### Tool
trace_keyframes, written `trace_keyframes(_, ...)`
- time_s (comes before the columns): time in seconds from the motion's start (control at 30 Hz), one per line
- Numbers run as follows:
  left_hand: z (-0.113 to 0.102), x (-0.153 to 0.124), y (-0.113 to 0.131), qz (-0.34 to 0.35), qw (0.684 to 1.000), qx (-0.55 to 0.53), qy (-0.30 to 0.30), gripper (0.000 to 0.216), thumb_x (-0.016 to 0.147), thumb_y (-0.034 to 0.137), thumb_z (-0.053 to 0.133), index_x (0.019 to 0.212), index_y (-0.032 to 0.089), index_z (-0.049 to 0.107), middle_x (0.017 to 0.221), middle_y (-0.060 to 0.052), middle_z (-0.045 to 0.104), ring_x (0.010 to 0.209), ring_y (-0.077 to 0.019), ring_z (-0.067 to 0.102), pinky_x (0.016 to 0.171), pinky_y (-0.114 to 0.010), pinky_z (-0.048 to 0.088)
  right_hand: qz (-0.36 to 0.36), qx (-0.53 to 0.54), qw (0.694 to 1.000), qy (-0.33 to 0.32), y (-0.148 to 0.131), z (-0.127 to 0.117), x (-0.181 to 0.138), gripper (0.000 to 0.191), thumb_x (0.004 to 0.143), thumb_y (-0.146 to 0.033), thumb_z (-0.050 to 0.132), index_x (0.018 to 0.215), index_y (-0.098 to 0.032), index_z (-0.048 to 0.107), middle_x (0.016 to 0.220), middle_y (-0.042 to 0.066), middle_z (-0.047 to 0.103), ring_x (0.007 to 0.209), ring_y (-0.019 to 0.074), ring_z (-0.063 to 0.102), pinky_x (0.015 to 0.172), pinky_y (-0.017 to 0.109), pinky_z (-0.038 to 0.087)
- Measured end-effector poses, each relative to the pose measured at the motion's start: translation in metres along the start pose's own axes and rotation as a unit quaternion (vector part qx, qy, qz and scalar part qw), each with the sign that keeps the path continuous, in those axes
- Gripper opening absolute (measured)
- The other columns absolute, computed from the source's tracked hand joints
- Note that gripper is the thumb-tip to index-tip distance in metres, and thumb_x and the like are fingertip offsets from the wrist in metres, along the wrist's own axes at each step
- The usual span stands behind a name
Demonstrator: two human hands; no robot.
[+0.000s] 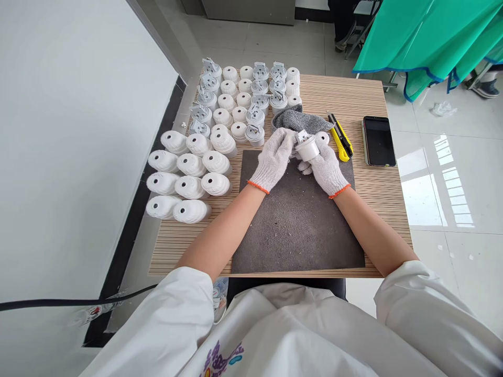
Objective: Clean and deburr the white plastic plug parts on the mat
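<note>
Both hands wear white knit gloves with orange cuffs. My right hand (324, 165) is closed around a small white plastic cap-shaped part (307, 148) with a metal clip on top, held above the far edge of a dark grey mat (296, 225). My left hand (273, 157) has its fingers curled against the left side of the same part. A grey cloth (294, 119) lies just beyond the hands.
Rows of white plastic parts (243, 99) stand at the far left of the striped wooden table (377, 188); white ribbed cones (188, 175) lie on their sides at the left. A yellow utility knife (340, 137) and a black phone (378, 140) lie to the right.
</note>
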State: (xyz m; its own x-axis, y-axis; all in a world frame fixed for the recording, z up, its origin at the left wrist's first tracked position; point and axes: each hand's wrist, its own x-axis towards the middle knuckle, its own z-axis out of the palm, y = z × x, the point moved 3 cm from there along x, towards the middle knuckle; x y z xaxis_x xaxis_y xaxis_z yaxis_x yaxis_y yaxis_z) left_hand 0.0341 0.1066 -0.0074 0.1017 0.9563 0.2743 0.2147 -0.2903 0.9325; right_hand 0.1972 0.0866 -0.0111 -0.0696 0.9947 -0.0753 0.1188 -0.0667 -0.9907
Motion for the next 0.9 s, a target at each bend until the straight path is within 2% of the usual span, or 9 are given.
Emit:
trace_keyframes(0.17, -0.0010, 0.0000, 0.0026, 0.004, 1.000, 0.001, 0.002, 0.061, 0.112, 0.082, 0.039, 0.099, 0.028, 0.065, 0.106, -0.006, 0.078, 0.105, -0.0238, 0.076, 0.090, -0.043, 0.066, -0.003, -0.006, 1.000, 0.005, 0.0007, 0.0003, 0.0001, 0.059, 0.089, -0.070, 0.073, 0.126, -0.024, 0.071, 0.097, 0.005, 0.083, 0.066, 0.0145, 0.074, 0.054, 0.023, 0.060)
trace_keyframes(0.4, -0.0021, -0.0005, 0.0041, -0.013, 1.000, 0.013, -0.006, 0.056, 0.115, 0.075, 0.040, 0.099, 0.026, 0.064, 0.102, -0.005, 0.075, 0.094, -0.0190, 0.072, 0.088, -0.038, 0.065, -0.006, 0.008, 1.000, 0.002, -0.0013, 0.0004, -0.0002, 0.059, 0.090, -0.066, 0.074, 0.129, -0.023, 0.072, 0.097, 0.004, 0.084, 0.064, 0.0141, 0.073, 0.052, 0.024, 0.060)
trace_keyframes(0.63, -0.0013, 0.0002, 0.0036, -0.011, 1.000, 0.008, -0.001, 0.056, 0.115, 0.075, 0.042, 0.099, 0.026, 0.064, 0.105, -0.004, 0.076, 0.100, -0.0208, 0.074, 0.087, -0.038, 0.066, 0.001, 0.005, 1.000, 0.000, -0.0038, 0.0001, -0.0015, 0.055, 0.090, -0.065, 0.074, 0.125, -0.024, 0.072, 0.098, 0.004, 0.084, 0.065, 0.0139, 0.074, 0.053, 0.023, 0.060)
trace_keyframes(0.9, 0.0012, 0.0011, 0.0081, -0.038, 0.999, -0.005, -0.011, 0.025, 0.117, 0.041, 0.054, 0.106, 0.027, 0.071, 0.101, -0.002, 0.078, 0.093, -0.0183, 0.077, 0.088, -0.037, 0.068, -0.005, 0.002, 1.000, 0.016, -0.0031, 0.0009, -0.0008, 0.052, 0.091, -0.068, 0.071, 0.119, -0.024, 0.075, 0.093, 0.004, 0.083, 0.063, 0.0143, 0.073, 0.052, 0.023, 0.059)
